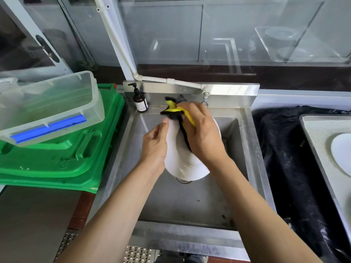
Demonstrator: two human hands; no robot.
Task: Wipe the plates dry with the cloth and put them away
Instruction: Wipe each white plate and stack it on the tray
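Observation:
A white plate [182,164] is held tilted above the steel sink [245,149]. My left hand [154,145] grips its left rim, thumb on the face near the top. My right hand [201,131] presses a yellow and black cloth [174,109] against the plate's upper face, fingers curled round the cloth. The cloth's loose end sticks out past the plate's top edge. A second white plate [341,152] lies on a grey tray [319,133] at the far right, cut off by the frame edge.
A brown soap pump bottle [140,101] stands at the sink's back left, a tap [205,100] at the back. Left of the sink, a clear plastic box [49,109] rests on green bin lids [76,152]. A black plastic bag [284,158] lies right of the sink.

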